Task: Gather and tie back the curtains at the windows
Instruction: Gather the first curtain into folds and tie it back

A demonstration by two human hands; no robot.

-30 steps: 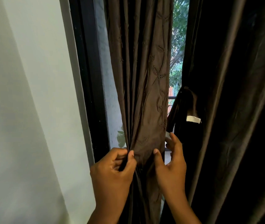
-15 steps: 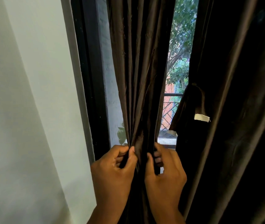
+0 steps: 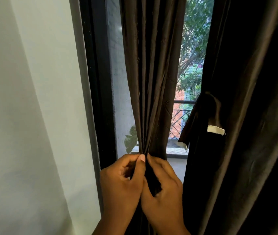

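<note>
A dark brown curtain panel (image 3: 151,73) hangs in front of the window, bunched into narrow folds at its lower part. My left hand (image 3: 123,182) pinches the gathered folds between thumb and fingers. My right hand (image 3: 163,189) grips the same bunch from the right, fingers curled round the fabric, pressed against the left hand. A second, wider dark curtain (image 3: 250,116) hangs at the right. A dark fabric tie-back (image 3: 202,119) with a white tag (image 3: 216,130) hangs against it.
A pale wall (image 3: 33,99) fills the left side, beside the black window frame (image 3: 99,82). Through the glass I see trees and a balcony railing (image 3: 179,119). A leaf shows behind the pane, low and to the left of the curtain.
My right hand swept the loose right part of the panel leftward and closed on the bunch beside the left hand. The panel is narrower and more window shows between the curtains.
</note>
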